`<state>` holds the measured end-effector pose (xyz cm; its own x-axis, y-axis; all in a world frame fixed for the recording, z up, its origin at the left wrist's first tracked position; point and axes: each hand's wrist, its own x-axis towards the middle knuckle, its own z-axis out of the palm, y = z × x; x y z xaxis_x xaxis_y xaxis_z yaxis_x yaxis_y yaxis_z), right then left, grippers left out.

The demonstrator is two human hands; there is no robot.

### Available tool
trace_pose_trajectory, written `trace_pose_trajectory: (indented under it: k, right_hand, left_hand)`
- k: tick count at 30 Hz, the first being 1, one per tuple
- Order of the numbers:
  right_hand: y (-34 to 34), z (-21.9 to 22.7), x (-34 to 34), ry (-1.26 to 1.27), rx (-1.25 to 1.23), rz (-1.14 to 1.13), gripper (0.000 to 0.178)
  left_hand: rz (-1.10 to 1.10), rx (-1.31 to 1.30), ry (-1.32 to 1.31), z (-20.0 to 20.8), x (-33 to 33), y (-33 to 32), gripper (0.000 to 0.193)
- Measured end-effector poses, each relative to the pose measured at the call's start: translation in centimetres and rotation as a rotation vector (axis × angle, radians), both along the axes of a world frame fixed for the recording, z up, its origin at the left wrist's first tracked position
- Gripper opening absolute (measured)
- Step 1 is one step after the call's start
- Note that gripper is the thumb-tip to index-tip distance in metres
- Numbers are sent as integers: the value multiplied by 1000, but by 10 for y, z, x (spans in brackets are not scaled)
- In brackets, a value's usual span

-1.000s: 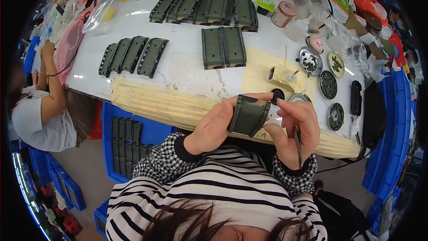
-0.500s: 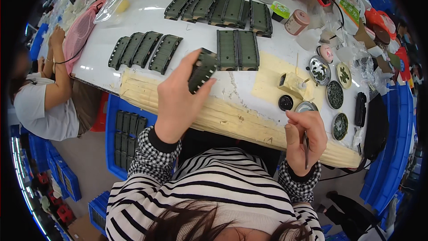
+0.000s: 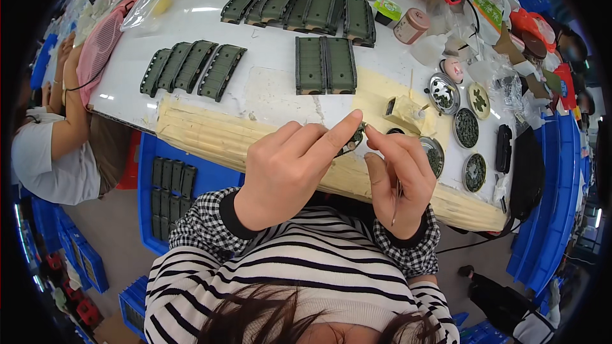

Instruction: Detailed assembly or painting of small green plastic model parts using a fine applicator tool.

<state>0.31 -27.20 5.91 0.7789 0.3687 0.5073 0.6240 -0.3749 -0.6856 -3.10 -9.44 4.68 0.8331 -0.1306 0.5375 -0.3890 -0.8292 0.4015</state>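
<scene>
My left hand (image 3: pixel 284 169) is closed around a dark green ridged plastic piece (image 3: pixel 352 140), mostly hidden behind its fingers. My right hand (image 3: pixel 408 178) meets it there, thumb and index fingertips close to the piece's end. Against the right palm lies a thin metal tool (image 3: pixel 396 207), perhaps tweezers, gripped by the curled fingers. Whether the right fingertips pinch a small part cannot be made out. Two green ridged panels (image 3: pixel 311 67) lie side by side beyond my hands. More such panels stand in rows, one group (image 3: pixel 222 73) to the left and another (image 3: pixel 280 3) farther back.
Right of my hands are round tins of small dark green bits (image 3: pixel 466 129), a tape-covered block (image 3: pixel 408 113) and a black case (image 3: pixel 503 148). Tan padding (image 3: pixel 204 134) lines the table's front edge. A blue crate (image 3: pixel 210 181) holds more panels below left. Another person (image 3: pixel 54 159) sits at far left.
My left hand has brought the green piece down and to the right. My right hand has risen leftward to meet it, still holding the metal tool. The whole view has shifted slightly.
</scene>
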Motion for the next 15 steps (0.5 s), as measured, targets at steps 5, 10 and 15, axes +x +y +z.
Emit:
trace_pose_trajectory:
  k: [5,10,15]
  right_hand:
    - [0,-3,4,-72,19,34,36]
    - [-2,-5,10,-122,16,83,32]
    - [-3,-9,10,-110,14,82,33]
  left_hand:
    - [-13,10,-11,1,0,-1,67]
    - [-16,28,-20,1,-1,0,68]
    - [-27,1,13,-1,-1,0,67]
